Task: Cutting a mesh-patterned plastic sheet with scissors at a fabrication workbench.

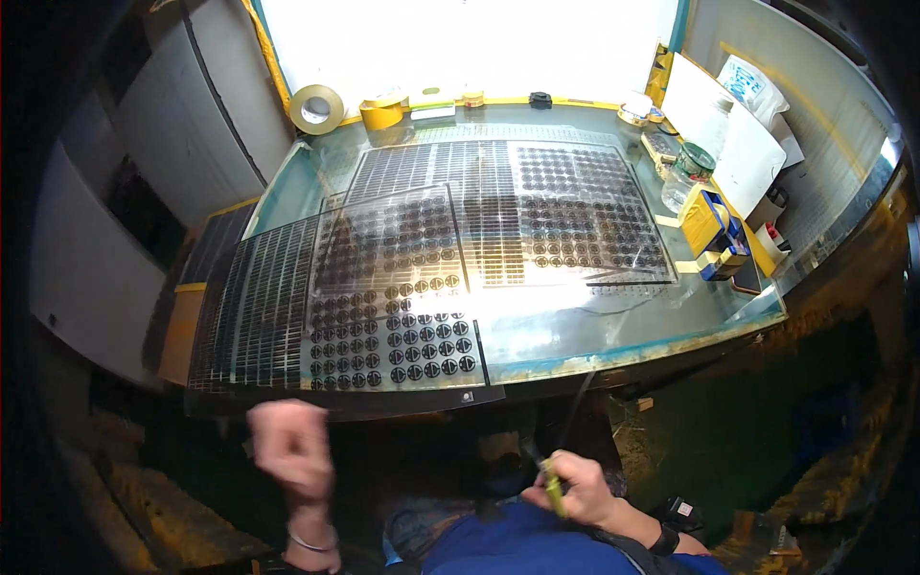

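Observation:
My right hand is closed around a slim yellow-green handle with a dark end, which looks like a utility knife. Just beyond that end, a thin dark strip runs up to the table's front edge. To the left, my left hand is raised just in front of the table edge, blurred by motion, so its fingers cannot be made out. Near it, a large clear film sheet printed with black grids and round marks overhangs the front edge. Under it lies a second printed film, farther back on the glass-topped table.
Tape rolls stand along the back edge before a bright white panel. At the right are a blue tape dispenser, a clear jar with a green lid and white boards. Grey panels rise on the left.

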{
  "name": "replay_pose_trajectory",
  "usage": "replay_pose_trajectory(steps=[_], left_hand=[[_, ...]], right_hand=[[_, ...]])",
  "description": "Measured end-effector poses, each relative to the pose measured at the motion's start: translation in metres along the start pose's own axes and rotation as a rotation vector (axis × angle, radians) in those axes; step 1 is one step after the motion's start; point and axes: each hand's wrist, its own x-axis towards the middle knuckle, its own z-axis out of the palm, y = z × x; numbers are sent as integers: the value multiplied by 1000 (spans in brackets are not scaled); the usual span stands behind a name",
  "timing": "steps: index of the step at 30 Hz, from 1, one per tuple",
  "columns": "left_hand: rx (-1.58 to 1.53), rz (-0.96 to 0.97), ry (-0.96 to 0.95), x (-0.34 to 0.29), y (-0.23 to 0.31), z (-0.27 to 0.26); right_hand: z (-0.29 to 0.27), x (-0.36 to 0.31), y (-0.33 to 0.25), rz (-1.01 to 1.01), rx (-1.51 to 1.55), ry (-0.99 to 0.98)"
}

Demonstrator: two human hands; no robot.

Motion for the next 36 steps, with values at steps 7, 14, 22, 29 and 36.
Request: replay_pose_trajectory(steps=[7, 14, 22, 29, 36], left_hand=[[-1168, -883, -458, -42, 23, 88], [-1158, -964, -382, -26, 42, 109], [-970, -834, -878, -44, 53, 131], [77, -315, -1250, -97, 1, 156], [-1257, -929, -529, -33, 32, 105]], right_hand=[[0, -11, -1, 148, 280, -534], [-3, -6, 4, 165, 178, -551], [6, -6, 0, 163, 410, -558], [2, -5, -6, 208, 632, -488], [4, -6, -11, 617, 715, -67]])
